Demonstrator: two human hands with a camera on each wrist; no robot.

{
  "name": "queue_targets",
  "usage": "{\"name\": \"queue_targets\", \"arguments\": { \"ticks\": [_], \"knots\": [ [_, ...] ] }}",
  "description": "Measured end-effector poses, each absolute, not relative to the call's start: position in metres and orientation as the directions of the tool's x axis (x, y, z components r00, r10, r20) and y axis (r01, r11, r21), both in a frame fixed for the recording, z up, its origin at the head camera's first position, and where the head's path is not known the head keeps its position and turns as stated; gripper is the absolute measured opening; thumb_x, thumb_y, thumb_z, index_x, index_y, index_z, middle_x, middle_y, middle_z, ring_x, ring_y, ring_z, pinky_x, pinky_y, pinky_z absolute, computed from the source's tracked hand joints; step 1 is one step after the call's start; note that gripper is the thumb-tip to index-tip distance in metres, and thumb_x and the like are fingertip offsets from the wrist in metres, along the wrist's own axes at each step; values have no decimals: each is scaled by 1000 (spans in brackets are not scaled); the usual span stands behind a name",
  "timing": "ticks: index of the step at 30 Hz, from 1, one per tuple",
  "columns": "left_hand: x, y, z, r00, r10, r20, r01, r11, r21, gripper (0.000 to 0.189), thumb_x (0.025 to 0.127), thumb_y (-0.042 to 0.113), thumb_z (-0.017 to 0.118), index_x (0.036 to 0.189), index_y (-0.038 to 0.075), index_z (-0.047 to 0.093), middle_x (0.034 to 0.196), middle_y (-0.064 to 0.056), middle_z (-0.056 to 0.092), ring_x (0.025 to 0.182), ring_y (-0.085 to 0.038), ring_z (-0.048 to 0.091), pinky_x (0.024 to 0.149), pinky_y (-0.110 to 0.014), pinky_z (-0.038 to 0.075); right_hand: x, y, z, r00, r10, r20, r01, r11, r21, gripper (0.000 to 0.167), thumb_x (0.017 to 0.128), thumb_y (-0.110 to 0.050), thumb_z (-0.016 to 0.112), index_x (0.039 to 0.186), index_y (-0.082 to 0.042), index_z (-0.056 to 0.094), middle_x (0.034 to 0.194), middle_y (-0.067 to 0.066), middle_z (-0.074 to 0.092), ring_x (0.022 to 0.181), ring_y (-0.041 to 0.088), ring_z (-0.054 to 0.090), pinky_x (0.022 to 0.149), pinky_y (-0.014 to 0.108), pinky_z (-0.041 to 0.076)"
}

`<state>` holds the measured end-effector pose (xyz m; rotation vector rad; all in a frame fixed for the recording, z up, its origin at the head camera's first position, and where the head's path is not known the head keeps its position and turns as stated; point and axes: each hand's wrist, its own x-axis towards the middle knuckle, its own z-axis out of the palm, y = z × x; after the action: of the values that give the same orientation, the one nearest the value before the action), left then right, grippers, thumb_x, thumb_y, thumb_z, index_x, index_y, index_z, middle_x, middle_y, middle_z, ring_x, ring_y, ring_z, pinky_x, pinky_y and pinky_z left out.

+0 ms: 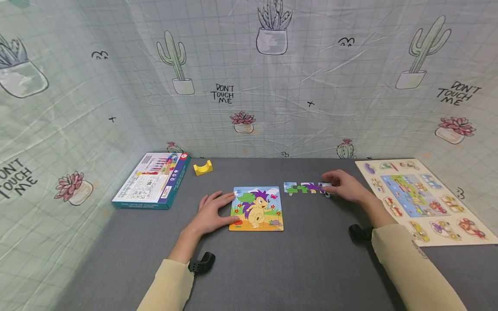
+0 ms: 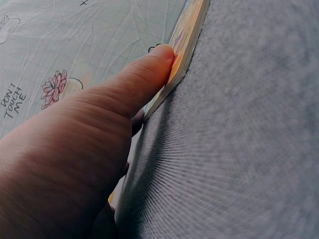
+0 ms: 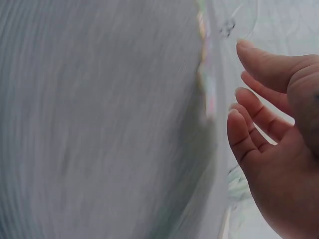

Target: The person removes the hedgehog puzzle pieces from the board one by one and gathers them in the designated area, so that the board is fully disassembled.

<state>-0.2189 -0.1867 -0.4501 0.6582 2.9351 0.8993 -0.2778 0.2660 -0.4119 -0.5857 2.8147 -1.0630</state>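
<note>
A square puzzle board [image 1: 256, 209] with a purple-haired hedgehog picture lies flat near the middle of the table. My left hand [image 1: 212, 214] rests at its left side, with the thumb on the lower left corner and the fingers spread along the edge. In the left wrist view that thumb [image 2: 144, 72] touches the board's rim. To the board's upper right, a row of jigsaw pieces [image 1: 310, 187] lies on the table. My right hand [image 1: 345, 186] is over the row's right end. Its fingers [image 3: 241, 129] are loosely bent, with nothing visible between them and the thumb.
A teal-edged box [image 1: 149, 181] lies at the left, and a yellow arched block [image 1: 203, 168] sits beside it. On the right is a wooden picture board [image 1: 377, 190] with vehicle and figure shapes. Patterned cloth [image 1: 249, 77] stands behind the grey table [image 1: 288, 272].
</note>
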Motion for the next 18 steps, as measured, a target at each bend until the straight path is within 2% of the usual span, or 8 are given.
{"name": "queue_targets", "arguments": {
  "ticks": [8, 18],
  "knots": [
    [-218, -187, -450, -911, 394, 123, 395, 746, 536, 76, 85, 46, 80, 149, 14, 53, 153, -4, 48, 147, -36, 26, 115, -63, 5, -271, 225, -400, -903, -408, 134, -378, 609, -697, 48, 97, -15, 70, 135, 9, 55, 130, 28, 54, 113, 41, 55, 96, 57, 45],
    [-218, -187, -450, -910, 395, 127, 398, 746, 534, 76, 85, 47, 80, 149, 14, 53, 153, -3, 48, 147, -35, 27, 115, -63, 5, -260, 150, -395, -862, -492, 126, -401, 507, -763, 51, 93, -17, 75, 136, 3, 57, 130, 21, 57, 108, 32, 59, 94, 49, 49]
  ]
}}
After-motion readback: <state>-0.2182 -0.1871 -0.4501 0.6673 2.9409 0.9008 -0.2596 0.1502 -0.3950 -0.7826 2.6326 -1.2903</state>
